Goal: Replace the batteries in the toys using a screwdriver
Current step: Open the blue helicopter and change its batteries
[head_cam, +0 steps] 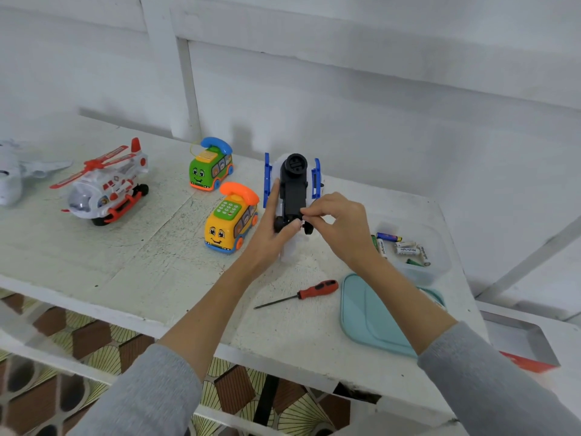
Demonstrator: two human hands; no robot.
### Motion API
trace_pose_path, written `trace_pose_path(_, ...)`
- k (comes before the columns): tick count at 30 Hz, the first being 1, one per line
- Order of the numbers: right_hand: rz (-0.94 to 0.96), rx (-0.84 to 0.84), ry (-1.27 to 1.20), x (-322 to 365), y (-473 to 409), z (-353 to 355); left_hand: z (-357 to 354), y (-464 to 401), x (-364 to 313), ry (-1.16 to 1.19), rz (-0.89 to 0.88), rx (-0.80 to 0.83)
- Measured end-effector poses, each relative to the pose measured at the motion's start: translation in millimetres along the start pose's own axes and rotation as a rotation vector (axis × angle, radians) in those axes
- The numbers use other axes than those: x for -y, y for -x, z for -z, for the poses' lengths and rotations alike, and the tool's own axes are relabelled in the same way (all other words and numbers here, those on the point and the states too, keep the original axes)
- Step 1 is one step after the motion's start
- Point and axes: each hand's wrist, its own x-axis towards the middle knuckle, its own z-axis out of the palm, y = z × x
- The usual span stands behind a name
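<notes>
Blue-and-white toy helicopter (294, 187) belly-up at mid-bench (157, 262), black underside showing. Left hand (273, 228) cups its side, grip curled round the body. Right hand (339, 221) pinches something small at the near end of the underside; what, cannot tell. Red-handled screwdriver (301, 293) lies loose nearby. Batteries (404, 248) sit in a clear container (440, 259), right.

tabletop (151, 265): white, scuffed
toys: helicopter (103, 187), green bus (210, 168), yellow bus (231, 223)
tools: screwdriver (301, 292), teal lid (371, 319), battery tub (437, 262)
</notes>
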Motion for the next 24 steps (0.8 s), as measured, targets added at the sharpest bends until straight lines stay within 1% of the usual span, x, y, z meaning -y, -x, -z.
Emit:
trace_pose_path(5, 0.008, 0.005, 0.015, -2, 2, 0, -2, 0, 0, 0.013, -0.002, -0.045)
trace_pose_path(12, 0.039, 0.032, 0.063, -1, 2, -1, -2, 1, 5, -0.002, 0.000, -0.060)
trace_pose_path(18, 0.019, 0.064, 0.053, -2, 5, -1, -5, 0, 8, 0.025, -0.042, -0.068)
trace_pose_path(24, 0.032, 0.067, 0.043, -2, 8, -3, -8, -1, 7, 0.062, -0.025, -0.108)
